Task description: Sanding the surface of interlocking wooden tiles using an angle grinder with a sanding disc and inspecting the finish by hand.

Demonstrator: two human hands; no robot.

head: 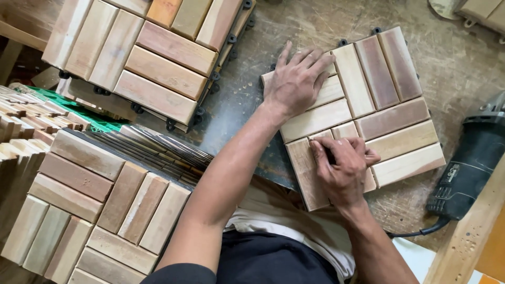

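A square wooden slat tile (392, 108) on a black plastic base lies on the worn workbench in front of me. My left hand (297, 79) rests flat on its upper-left slats, fingers spread, holding nothing. Lower down, my right hand (343, 169) is curled over the tile's near-left slats. Its fingers pinch a small dark tool (330, 156) whose tip touches the wood; most of the tool is hidden by the fingers.
A dark angle grinder (473, 158) with its cable lies at the right edge. More slat tiles are stacked at the upper left (152, 58) and lower left (94, 200). A green plastic grid (79, 113) and loose slats (21, 131) sit far left.
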